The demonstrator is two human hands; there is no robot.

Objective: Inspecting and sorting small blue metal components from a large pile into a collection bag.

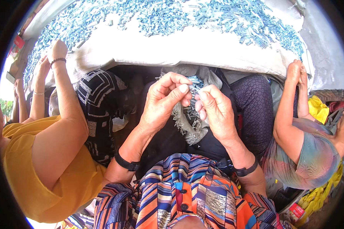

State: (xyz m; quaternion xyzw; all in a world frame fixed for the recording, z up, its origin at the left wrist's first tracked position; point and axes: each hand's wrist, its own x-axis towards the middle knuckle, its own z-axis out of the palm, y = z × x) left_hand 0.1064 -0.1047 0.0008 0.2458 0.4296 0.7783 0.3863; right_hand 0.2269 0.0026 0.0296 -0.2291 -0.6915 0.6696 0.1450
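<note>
My left hand [165, 98] and my right hand [216, 110] are raised over my lap, fingertips close together. Both thumbs press against the fingers in a pinch; whatever sits between them is too small to make out. Behind and below the fingertips lie small shiny bluish pieces [196, 84], partly hidden by my hands. They rest on a grey cloth [215, 79] gathered in my lap. Closer to me, a frayed grey edge of cloth [187, 126] hangs below my hands, with thin slivers clinging to it.
Ahead, a table covered with white cloth [141, 47] bears a wide heap of small blue-grey pieces [162, 17]. On my left sits a person in a yellow top [65, 168]; on my right, a person in a multicoloured top [305, 152]. Yellow material [318, 108] lies at far right.
</note>
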